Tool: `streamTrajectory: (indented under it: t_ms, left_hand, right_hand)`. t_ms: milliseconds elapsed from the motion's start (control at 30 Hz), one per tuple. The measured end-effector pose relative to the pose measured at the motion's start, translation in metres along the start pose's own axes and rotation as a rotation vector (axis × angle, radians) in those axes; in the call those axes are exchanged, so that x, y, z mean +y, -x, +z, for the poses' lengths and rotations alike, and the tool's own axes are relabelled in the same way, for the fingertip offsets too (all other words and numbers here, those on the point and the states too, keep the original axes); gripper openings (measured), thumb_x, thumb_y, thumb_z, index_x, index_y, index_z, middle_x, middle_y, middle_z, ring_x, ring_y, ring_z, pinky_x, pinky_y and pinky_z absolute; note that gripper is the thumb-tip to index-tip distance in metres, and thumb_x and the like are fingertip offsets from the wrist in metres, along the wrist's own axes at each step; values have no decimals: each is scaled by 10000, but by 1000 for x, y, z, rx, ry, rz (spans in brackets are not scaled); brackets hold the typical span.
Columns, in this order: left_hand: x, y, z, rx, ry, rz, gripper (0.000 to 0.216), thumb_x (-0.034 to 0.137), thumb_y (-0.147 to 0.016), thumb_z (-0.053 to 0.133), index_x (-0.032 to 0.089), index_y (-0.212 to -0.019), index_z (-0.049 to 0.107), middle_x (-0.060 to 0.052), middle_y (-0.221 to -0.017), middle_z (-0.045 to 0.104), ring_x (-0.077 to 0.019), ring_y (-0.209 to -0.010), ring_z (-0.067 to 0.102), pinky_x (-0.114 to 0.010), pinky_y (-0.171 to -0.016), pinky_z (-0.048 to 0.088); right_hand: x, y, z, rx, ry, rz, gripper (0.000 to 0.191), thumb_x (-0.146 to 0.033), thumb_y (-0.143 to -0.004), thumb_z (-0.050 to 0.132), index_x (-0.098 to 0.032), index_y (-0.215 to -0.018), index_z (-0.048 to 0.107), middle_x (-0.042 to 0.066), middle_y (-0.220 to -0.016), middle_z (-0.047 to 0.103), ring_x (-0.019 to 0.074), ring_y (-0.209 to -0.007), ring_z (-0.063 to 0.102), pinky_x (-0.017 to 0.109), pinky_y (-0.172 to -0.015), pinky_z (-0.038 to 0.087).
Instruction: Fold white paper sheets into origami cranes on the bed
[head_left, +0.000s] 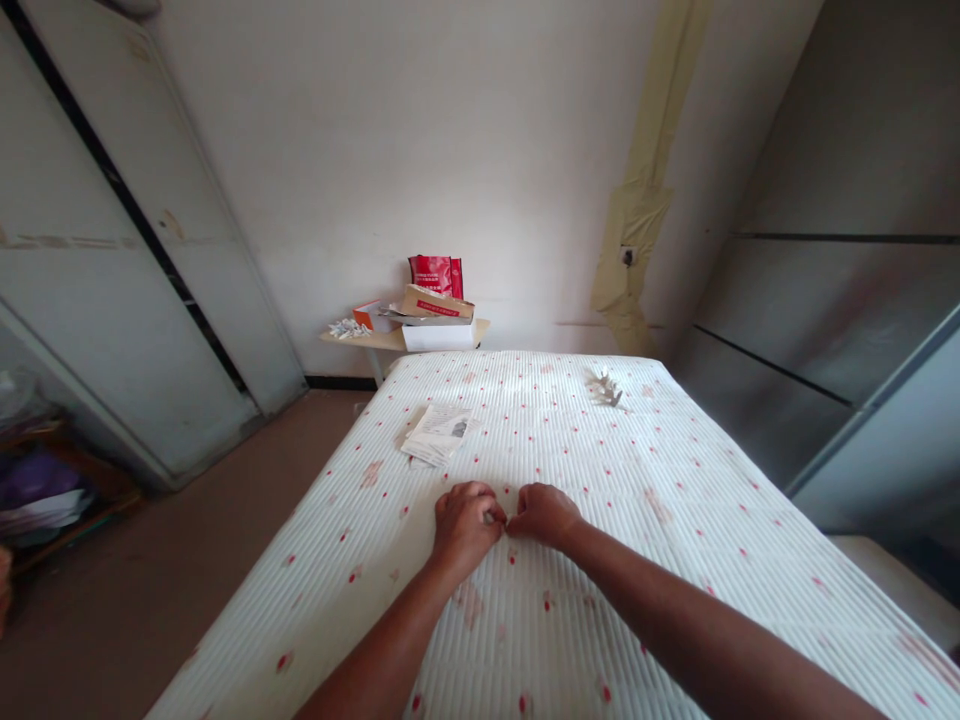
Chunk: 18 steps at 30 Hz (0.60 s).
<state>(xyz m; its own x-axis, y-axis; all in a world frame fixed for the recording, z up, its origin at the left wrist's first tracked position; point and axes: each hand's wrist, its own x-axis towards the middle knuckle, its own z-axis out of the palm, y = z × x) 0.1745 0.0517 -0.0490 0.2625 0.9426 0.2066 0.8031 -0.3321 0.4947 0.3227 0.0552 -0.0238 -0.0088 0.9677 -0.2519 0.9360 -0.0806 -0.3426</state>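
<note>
My left hand (466, 525) and my right hand (546, 515) meet low over the middle of a white bed cover (600, 600) with red dots. Fingers and thumb are pinched together on each hand, and the fingertips of the two almost touch. Whatever lies between them is too small and too covered to make out. Beyond my left hand is a small stack of printed paper sheets (439, 433). Farther off to the right, a little pile of crumpled or folded whitish pieces (604, 389) rests on the cover.
Behind the bed's far edge stands a small table (386, 341) with a white box (439, 335), an orange box (373, 317), a red bag (436, 275) and white bits (349, 328). Cabinets (142, 240) line the left, a grey wardrobe (840, 220) the right. A socket (628, 257) is on the wall.
</note>
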Motion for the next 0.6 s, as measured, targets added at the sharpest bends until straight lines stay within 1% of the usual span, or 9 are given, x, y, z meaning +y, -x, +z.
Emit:
streamTrajectory:
  t_ms: [167, 300, 467, 600]
  left_hand:
    - [0, 1, -1, 1, 7, 3, 76, 198, -635, 674, 271, -656, 681, 44, -921, 627, -154, -936, 524, -314, -825, 335]
    - [-1, 1, 0, 14, 15, 13, 81, 192, -633, 672, 269, -659, 683, 43, -915, 624, -151, -935, 524, -305, -824, 337]
    - [-2, 0, 1, 5, 33, 7, 119, 160, -616, 670, 271, -655, 687, 43, -903, 629, -146, -923, 529, -290, -818, 335]
    - [-2, 0, 1, 2, 46, 4, 143, 131, -628, 647, 264, -656, 690, 35, -912, 633, -147, -927, 533, -286, -830, 336]
  right_hand:
    - [11, -2, 4, -4, -102, -28, 165, -218, -545, 604, -190, -699, 655, 24, -730, 649, 163, -689, 588, 211, -497, 327]
    - [21, -5, 8, -33, -161, -21, 132, -178, -536, 607, -171, -663, 641, 7, -640, 616, 133, -606, 558, 193, -470, 322]
    - [28, -4, 10, -79, -250, 19, 102, -127, -541, 599, -157, -637, 610, -45, -463, 491, 90, -438, 485, 177, -418, 314]
    - [30, 0, 10, -72, -310, 45, 103, -99, -540, 570, -162, -622, 568, -68, -429, 434, 73, -378, 440, 170, -381, 297]
